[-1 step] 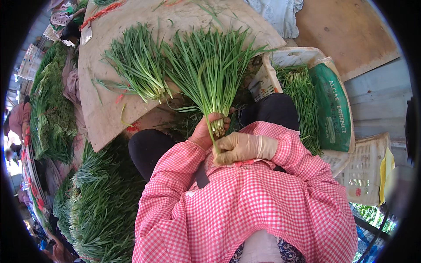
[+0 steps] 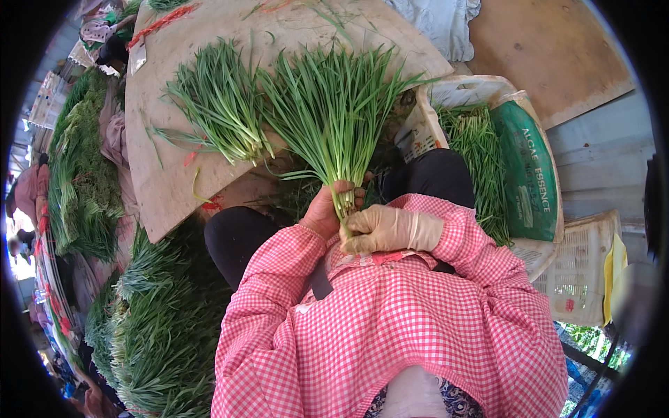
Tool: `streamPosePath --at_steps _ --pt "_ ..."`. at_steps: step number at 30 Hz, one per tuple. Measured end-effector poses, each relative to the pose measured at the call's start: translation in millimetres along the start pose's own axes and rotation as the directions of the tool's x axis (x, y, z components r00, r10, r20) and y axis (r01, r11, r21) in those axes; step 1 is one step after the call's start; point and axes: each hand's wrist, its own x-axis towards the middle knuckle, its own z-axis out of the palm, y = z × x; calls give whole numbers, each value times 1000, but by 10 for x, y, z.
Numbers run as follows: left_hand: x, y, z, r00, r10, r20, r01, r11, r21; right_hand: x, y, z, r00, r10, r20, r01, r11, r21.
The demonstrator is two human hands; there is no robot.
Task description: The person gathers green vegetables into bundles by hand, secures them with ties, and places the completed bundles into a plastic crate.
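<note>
My bare left hand is closed around the lower stems of a bunch of garlic chives, whose green leaves fan out away from me over the board's edge. Just below it, my right hand, in a pale glove, has its fingers pinched at the stem ends, on a stalk that hangs lower than the others. The fingertips of that hand partly hide the stalk. A second, loose bunch of chives lies on the wooden board, left of the held bunch, pale stem ends toward me.
At my right stands a white plastic crate with cut chives and a green sack in it. Large heaps of chives lie at my left, with another heap farther off. Red string lies on the board. A person is at the far left.
My right hand has shifted slightly up, closer to the stem ends, and less of the low-hanging stalk shows. My left hand and the bunch stay in place.
</note>
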Motion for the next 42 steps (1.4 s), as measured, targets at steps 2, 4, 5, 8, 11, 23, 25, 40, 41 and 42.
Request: streamPosePath --at_steps 2,4,5,8,11,23,25,40,41,42 --pt "-30 -28 53 993 94 -70 -91 995 40 -28 -103 -188 978 206 -18 -191 866 -463" --pt "-41 -11 -81 991 86 -104 -68 984 164 -60 41 -240 971 -118 -209 -56 738 -673" --pt "-58 21 -75 991 69 -113 -42 974 224 -89 25 -266 918 -281 -280 -37 643 -765" --pt "-369 133 121 991 102 -87 -65 934 350 -42 -44 -351 864 -350 -363 -131 539 -832" --pt "-692 308 254 990 91 -104 -34 892 452 -2 -67 -498 840 -361 -404 -229 439 -869" --pt "-1241 466 326 988 145 -60 -88 828 553 -625 442 -1778 524 289 -801 -843 312 -439" --pt "-1221 471 316 986 160 -48 -106 821 561 -699 348 -1631 510 253 -822 -851 284 -441" --pt "-530 298 501 917 389 -83 -171 574 801 376 335 -123 857 -188 -480 420 794 439" --pt "-392 203 431 868 495 40 -272 407 872 462 252 -78 759 -274 -590 532 783 321" --pt "-231 102 364 798 580 166 -350 220 911 511 309 -71 772 -220 -596 509 776 372"
